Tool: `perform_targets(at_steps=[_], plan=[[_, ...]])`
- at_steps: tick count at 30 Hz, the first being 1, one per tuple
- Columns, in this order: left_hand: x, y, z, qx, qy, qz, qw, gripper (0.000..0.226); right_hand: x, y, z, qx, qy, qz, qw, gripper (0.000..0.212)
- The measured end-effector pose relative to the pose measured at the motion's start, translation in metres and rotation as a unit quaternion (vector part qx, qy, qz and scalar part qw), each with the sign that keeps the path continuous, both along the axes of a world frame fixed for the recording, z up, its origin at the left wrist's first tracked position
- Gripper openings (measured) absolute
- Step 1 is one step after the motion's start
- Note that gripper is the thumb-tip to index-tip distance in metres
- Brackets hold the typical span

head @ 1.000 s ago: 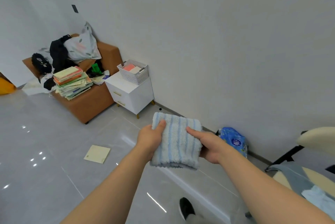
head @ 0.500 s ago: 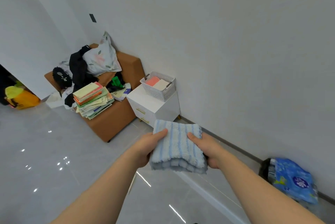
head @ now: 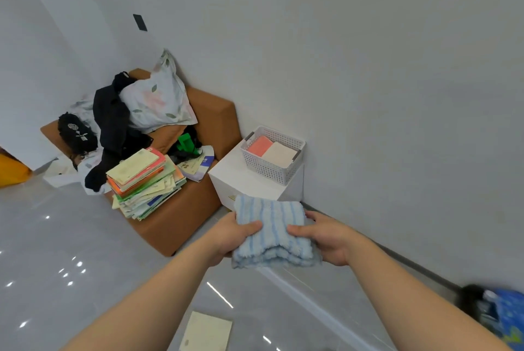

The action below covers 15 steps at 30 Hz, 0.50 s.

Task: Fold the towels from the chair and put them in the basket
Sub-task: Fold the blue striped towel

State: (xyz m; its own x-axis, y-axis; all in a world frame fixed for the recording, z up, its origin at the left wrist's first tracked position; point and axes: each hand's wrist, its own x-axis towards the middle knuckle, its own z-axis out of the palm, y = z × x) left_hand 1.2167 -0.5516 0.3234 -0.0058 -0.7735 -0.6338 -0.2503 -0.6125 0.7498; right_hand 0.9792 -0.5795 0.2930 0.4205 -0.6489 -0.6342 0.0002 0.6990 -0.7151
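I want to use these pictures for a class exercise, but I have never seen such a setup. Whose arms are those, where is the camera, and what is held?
No machine here: the two bare arms belong to a person wearing a wide-angle camera on the head, so every picture looks forward and down. The left hand and right hand grip a folded blue-and-white striped towel by its sides. Ahead, a white plastic lattice basket stands on a small white cabinet and holds a pink folded cloth beside a cream folded cloth. Left of the cabinet, a brown upholstered bench carries a stack of books.
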Motion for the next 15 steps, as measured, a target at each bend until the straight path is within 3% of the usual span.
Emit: perform_targets(at_steps=[3,5,10,15], plan=[[0.029,-0.056,-0.004,0.026,0.045,-0.032,0.998,0.074,0.02,-0.034,-0.008,-0.058,0.088,-0.031,0.994,0.1],[0.039,-0.092,-0.001,0.035,0.032,-0.071,0.996,0.081,0.029,-0.057,-0.012,-0.085,0.116,-0.037,0.989,0.092],[0.049,-0.198,-0.02,0.035,-0.009,-0.187,0.982,0.04,0.043,-0.137,-0.023,-0.091,0.176,-0.035,0.98,0.057],[0.056,-0.312,-0.055,0.044,-0.03,-0.197,0.979,0.047,0.051,-0.248,-0.054,-0.078,0.195,-0.033,0.977,0.06]])
